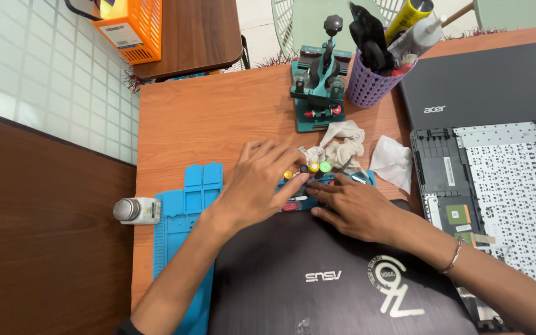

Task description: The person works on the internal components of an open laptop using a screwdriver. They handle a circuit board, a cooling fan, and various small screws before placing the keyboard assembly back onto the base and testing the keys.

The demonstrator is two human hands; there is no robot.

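I read the scene from the head camera. Both hands work at the far edge of a closed black laptop lid (pixel 317 273) that lies on the orange-brown wooden table (pixel 218 118).

**Left hand.** My left hand (pixel 262 186) lies palm down, fingers (pixel 290 162) spread and stretched forward. The fingertips sit at a cluster of small screwdrivers with coloured round caps (pixel 312 167): one yellow, one dark, one green. The caps stand just ahead of these fingertips, close enough to touch, though I cannot tell whether any finger grips one. The hand is open and nothing shows in its grasp.

**Right hand.** My right hand (pixel 358 208) rests flat on the lid edge, fingers (pixel 321 193) nearly straight and close together, pointing towards the left hand. It closes on nothing that I can see. A red-handled tool (pixel 291 206) lies flat just beyond these fingertips, partly under the left hand.

**Governing relation.** The capped screwdrivers stand upright, long axis pointing up at the camera, in a blue holder (pixel 367 178) that runs crosswise ahead of both hands. The left fingertips are nearer to the caps; the right fingertips lie nearer to me, below and beside them.

**Surroundings.** A blue silicone work mat (pixel 187 205) extends beyond the left wrist. A crumpled white cloth (pixel 342 144) lies just past the caps, with a white tissue (pixel 392 160) beside it.
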